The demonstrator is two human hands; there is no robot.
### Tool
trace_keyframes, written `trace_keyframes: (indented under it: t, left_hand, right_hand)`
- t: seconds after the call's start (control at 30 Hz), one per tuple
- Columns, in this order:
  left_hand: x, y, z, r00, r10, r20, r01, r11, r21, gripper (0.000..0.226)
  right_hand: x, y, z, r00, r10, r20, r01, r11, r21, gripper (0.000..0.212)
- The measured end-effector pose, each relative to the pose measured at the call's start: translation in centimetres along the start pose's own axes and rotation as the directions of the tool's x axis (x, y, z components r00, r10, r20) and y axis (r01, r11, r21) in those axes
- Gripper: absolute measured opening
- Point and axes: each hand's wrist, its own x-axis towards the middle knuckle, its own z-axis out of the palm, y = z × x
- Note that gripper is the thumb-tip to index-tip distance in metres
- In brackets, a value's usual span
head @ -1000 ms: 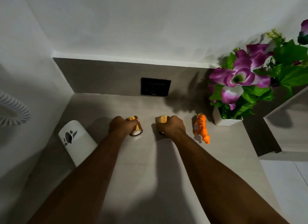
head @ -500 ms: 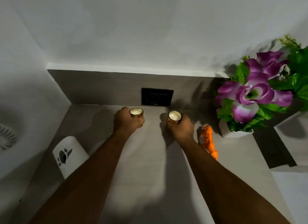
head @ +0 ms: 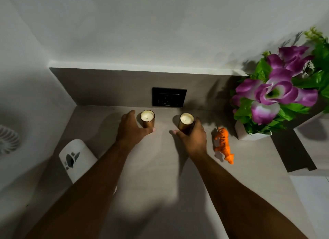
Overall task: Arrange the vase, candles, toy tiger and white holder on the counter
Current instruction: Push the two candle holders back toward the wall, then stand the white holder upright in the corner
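Two gold-cased candles stand upright on the grey counter (head: 160, 167) near the back wall. My left hand (head: 132, 130) is loose beside the left candle (head: 147, 118), fingers spread to its left and thumb lying across its front. My right hand (head: 193, 139) is cupped around the right candle (head: 186, 121), hiding its lower right side. An orange toy tiger (head: 223, 144) lies just right of my right hand. Behind the tiger stands the white vase (head: 249, 134) with purple flowers (head: 274, 94). The white holder (head: 76, 160), with a cut-out pattern, stands at the counter's left.
A black wall socket (head: 169, 97) sits on the grey backsplash just behind the candles. A white fan (head: 7, 139) shows at the left edge. A raised ledge (head: 313, 139) borders the counter on the right. The corner walls close in at left and back.
Both hands carried the candles away from me to the back of the counter and stood them upright. My left hand's fingers have since loosened from its candle.
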Motion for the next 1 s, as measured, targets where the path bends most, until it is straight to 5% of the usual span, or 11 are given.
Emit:
trace_keyframes:
  t: [0.13, 0.3, 0.4, 0.47, 0.53, 1.0]
  left_hand:
    - [-4.0, -1.8, -5.0, 0.993, 0.061, -0.105, -0.026, 0.954, 0.300, 0.073]
    - [-9.0, -5.5, -10.1, 0.929, -0.107, -0.356, 0.242, 0.901, 0.360, 0.069]
    - [-10.5, -8.1, -11.5, 0.865, -0.428, -0.263, 0.430, 0.901, -0.054, 0.075]
    - [-11.2, -9.2, -11.5, 0.804, -0.592, 0.048, 0.546, 0.704, -0.454, 0.069]
    - [-11.9, -9.5, -11.0, 0.751, -0.620, 0.229, 0.624, 0.551, -0.553, 0.062]
    - [-6.5, -6.2, -10.1, 0.887, -0.445, -0.121, 0.342, 0.811, -0.475, 0.068]
  right_hand:
    - [-6.1, 1.4, 0.2, 0.993, -0.093, 0.075, 0.110, 0.958, -0.264, 0.099]
    - [-11.0, 3.1, 0.6, 0.953, -0.185, 0.240, 0.292, 0.770, -0.568, 0.098]
    - [-12.1, 3.6, 1.0, 0.938, -0.185, 0.291, 0.335, 0.696, -0.635, 0.100]
    - [-12.2, 3.9, 0.9, 0.935, -0.182, 0.305, 0.344, 0.673, -0.655, 0.104]
    - [-12.1, 4.3, 0.7, 0.930, -0.185, 0.318, 0.358, 0.653, -0.668, 0.106]
    - [-12.1, 4.5, 0.6, 0.934, -0.204, 0.293, 0.352, 0.658, -0.665, 0.098]
